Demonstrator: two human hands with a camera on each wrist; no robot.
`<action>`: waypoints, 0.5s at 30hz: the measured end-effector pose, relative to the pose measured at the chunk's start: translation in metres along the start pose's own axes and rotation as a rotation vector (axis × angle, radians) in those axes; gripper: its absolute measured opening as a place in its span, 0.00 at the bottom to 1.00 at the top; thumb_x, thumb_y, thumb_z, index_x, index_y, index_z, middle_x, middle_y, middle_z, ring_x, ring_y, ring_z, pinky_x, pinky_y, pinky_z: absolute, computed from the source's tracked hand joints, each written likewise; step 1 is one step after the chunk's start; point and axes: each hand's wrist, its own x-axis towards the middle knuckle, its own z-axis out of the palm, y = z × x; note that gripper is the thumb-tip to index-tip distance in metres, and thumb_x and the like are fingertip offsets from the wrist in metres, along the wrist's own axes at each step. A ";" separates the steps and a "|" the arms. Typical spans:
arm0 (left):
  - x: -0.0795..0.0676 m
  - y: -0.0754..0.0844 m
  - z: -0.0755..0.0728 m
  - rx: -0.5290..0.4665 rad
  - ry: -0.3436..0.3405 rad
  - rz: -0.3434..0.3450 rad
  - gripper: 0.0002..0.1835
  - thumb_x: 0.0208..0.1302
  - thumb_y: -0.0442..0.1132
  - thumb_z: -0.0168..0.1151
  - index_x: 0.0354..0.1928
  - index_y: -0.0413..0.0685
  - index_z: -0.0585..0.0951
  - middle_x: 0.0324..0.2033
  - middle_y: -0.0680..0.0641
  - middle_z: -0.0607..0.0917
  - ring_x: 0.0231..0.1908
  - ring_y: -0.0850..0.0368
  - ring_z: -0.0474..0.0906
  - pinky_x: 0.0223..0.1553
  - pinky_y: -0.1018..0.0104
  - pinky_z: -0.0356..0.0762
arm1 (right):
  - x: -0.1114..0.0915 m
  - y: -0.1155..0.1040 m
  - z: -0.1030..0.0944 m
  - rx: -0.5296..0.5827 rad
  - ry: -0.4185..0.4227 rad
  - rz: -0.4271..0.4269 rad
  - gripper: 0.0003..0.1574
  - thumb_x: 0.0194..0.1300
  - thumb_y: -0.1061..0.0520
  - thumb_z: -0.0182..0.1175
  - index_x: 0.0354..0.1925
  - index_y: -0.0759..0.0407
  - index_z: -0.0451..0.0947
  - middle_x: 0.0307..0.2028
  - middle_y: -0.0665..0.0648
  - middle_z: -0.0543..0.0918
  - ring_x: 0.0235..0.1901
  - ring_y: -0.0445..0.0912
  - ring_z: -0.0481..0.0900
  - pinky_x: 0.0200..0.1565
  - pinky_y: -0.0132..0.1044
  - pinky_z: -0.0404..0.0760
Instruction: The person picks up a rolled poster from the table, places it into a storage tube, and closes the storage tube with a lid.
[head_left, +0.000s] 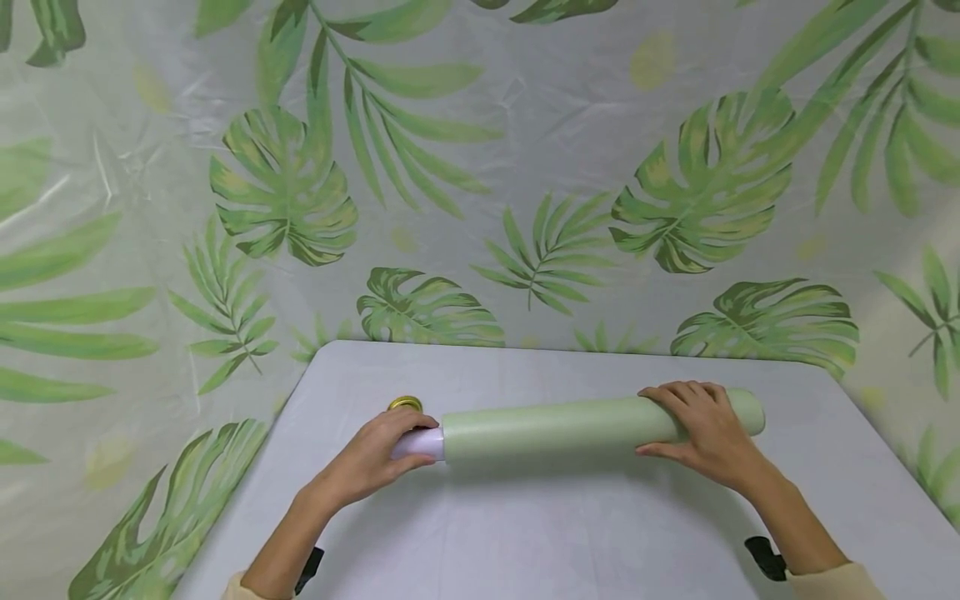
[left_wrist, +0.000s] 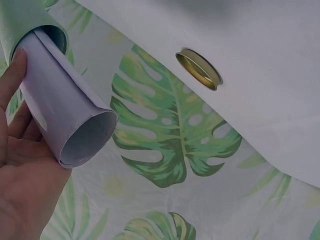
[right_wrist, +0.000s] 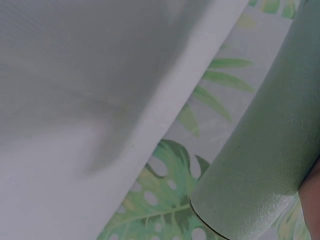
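Observation:
A pale green tube (head_left: 540, 429) is held level above the white table in the head view. My right hand (head_left: 705, 429) grips it near its right end, thumb below and fingers over the top. From its left end sticks out a roll of pale lilac-white paper (left_wrist: 70, 100), with an overlapping edge and a hollow middle. My left hand (head_left: 375, 454) holds this roll between thumb and fingers right by the tube's mouth. How far the paper reaches inside the tube is hidden. The right wrist view shows the tube's other end (right_wrist: 240, 200) and little of the hand.
A shallow gold ring-shaped thing, perhaps a lid (left_wrist: 200, 70), rests on the white table (head_left: 525, 533) behind my left hand. A leaf-patterned covering (head_left: 525, 167) rises beyond the table's far edge. Black straps or mounts (head_left: 765, 557) show at both wrists.

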 end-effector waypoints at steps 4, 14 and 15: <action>0.000 0.000 0.001 0.002 0.003 0.002 0.24 0.57 0.41 0.79 0.55 0.45 0.84 0.50 0.51 0.88 0.50 0.57 0.83 0.50 0.59 0.82 | 0.000 0.000 0.000 0.002 0.006 -0.001 0.49 0.39 0.33 0.81 0.58 0.50 0.80 0.48 0.54 0.84 0.52 0.55 0.79 0.58 0.63 0.66; 0.001 -0.003 0.006 0.054 0.015 0.029 0.25 0.56 0.43 0.80 0.55 0.46 0.84 0.50 0.51 0.89 0.49 0.56 0.84 0.49 0.58 0.82 | -0.001 -0.001 0.001 0.007 0.012 -0.004 0.49 0.40 0.32 0.81 0.58 0.49 0.80 0.48 0.54 0.84 0.50 0.54 0.79 0.58 0.63 0.67; 0.000 -0.003 0.006 0.056 0.015 0.029 0.25 0.56 0.44 0.80 0.55 0.46 0.84 0.50 0.51 0.89 0.49 0.56 0.84 0.49 0.58 0.82 | -0.001 -0.001 0.001 0.009 0.013 -0.002 0.49 0.39 0.33 0.81 0.58 0.49 0.80 0.48 0.54 0.84 0.51 0.54 0.79 0.58 0.63 0.66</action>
